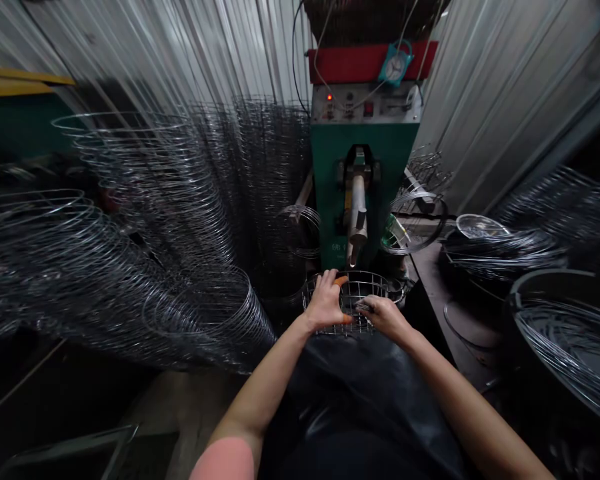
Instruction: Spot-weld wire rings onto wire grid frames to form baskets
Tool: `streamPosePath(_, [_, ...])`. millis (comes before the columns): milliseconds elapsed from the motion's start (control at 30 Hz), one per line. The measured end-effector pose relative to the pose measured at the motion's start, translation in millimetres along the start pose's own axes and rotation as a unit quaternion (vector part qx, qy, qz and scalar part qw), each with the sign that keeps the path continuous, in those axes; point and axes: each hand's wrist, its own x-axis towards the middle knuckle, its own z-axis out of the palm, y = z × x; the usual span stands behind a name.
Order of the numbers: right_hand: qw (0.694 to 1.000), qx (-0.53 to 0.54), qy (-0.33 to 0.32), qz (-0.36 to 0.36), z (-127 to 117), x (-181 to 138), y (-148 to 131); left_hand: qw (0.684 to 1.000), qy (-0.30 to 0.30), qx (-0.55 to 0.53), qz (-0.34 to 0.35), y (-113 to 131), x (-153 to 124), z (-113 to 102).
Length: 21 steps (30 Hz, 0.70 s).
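Note:
Below the machine's electrode sits a round wire basket (361,283) with a grid of thin metal rods. My left hand (325,301) lies over its left side, thumb and index finger spread wide apart, with orange covers on those fingertips. Over the right half of the basket, my right hand (384,315) is closed, its fingers pinching what look like short grey wire pieces (365,305). Just above both hands, the metal electrode arm (358,213) of the green spot-welding machine (330,160) points down. My hands partly cover the basket's near side.
Tall stacks of wire rings (165,180) crowd the left. Wire coils hang on either side of the machine. To the right, a black tub (517,300) holds wire rings, beside another ring pile (505,250). A turquoise clock (396,65) hangs above the control panel (365,103).

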Motion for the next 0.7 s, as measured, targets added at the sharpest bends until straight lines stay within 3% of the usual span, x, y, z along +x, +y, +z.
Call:
streamPosePath(133, [0.998,0.037,-0.031,-0.050,-6,-4,4,1.000,-0.016,0.002,-0.007,-3,5,-3])
streamPosePath(300, [0.997,0.003,-0.050,-0.057,-6,3,8,0.998,-0.042,0.002,-0.040,-7,11,-5])
streamPosePath(700, [0.997,-0.006,-0.004,-0.079,8,16,21,0.998,-0.041,-0.015,-0.049,-25,23,-4])
